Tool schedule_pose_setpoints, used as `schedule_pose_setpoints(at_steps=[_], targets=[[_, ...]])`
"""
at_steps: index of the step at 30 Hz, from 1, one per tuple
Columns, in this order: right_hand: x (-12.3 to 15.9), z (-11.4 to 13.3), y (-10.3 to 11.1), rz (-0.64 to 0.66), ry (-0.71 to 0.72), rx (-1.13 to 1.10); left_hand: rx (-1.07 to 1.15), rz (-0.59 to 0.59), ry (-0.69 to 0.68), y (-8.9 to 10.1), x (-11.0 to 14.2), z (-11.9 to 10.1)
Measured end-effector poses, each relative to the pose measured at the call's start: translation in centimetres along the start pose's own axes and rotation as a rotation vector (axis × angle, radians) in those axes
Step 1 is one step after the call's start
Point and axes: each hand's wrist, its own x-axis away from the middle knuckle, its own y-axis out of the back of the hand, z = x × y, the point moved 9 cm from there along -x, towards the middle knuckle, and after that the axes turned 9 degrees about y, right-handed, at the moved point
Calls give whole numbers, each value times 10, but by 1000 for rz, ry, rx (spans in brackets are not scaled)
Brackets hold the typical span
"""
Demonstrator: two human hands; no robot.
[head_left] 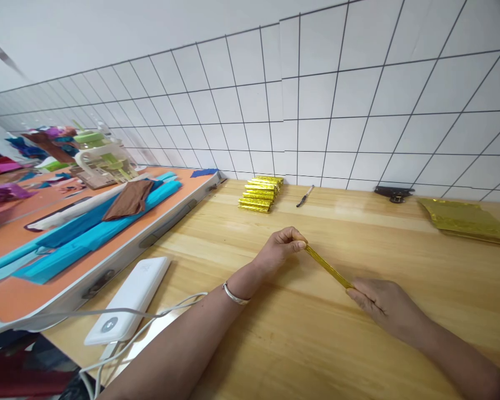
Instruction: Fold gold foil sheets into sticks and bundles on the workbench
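Note:
A narrow folded strip of gold foil paper (327, 266) lies stretched between my two hands just above the wooden table (275, 328). My left hand (280, 248), with a silver bracelet on the wrist, pinches the strip's far end. My right hand (382, 305) pinches the near end with closed fingers. A stack of finished gold folded strips (260, 194) sits at the back of the table by the tiled wall. Flat sheets of gold foil paper (466, 220) lie at the far right.
A pen (304, 196) and a black clip (394, 193) rest near the wall. A white power bank (128, 299) with cables lies at the front left. An orange board (33, 289) with blue and brown crepe paper (95, 228) borders the left side.

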Motion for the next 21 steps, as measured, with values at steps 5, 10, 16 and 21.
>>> schedule_pose_setpoints(at_steps=[5,10,16,21], targets=[[0,0,5,-12,2,-2,-13,20,-36,-4,-1,-2],[0,5,11,-38,43,19,-52,34,-36,-6,0,-1],[2,-9,19,-125,17,169,-270,37,-54,0,-4,7],[4,-22,22,-155,-70,239,-596,22,-99,0,-7,11]])
